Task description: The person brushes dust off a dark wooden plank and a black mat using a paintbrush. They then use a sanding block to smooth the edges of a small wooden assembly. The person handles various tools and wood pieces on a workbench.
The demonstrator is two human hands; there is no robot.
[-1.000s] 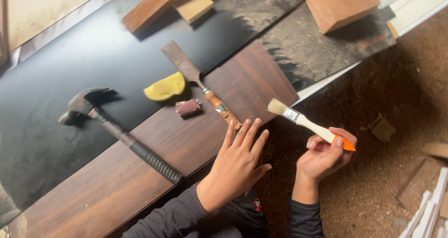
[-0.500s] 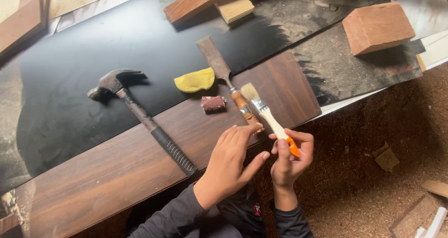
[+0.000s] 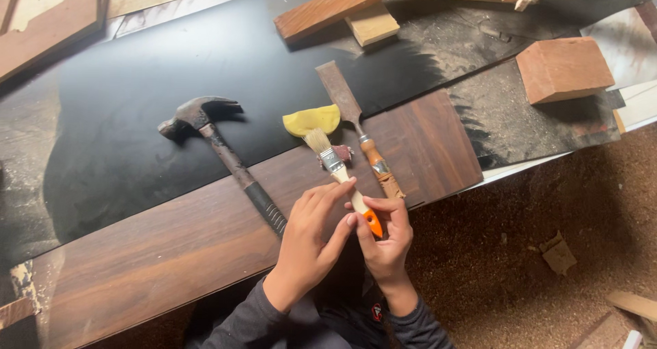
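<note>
Head view, going left to right: a claw hammer (image 3: 222,154) is lying across the dark wooden board (image 3: 171,239) on the tabletop (image 3: 123,82). The left hand (image 3: 308,246) is touching the paintbrush (image 3: 342,178) handle with loose, extended fingers, while the right hand (image 3: 384,236) is pinching its orange end. The brush, bristles reaching a yellow sponge (image 3: 311,120), is looking light and stiff, best gripped mid-handle. A chisel (image 3: 359,130) is lying just beside it.
</note>
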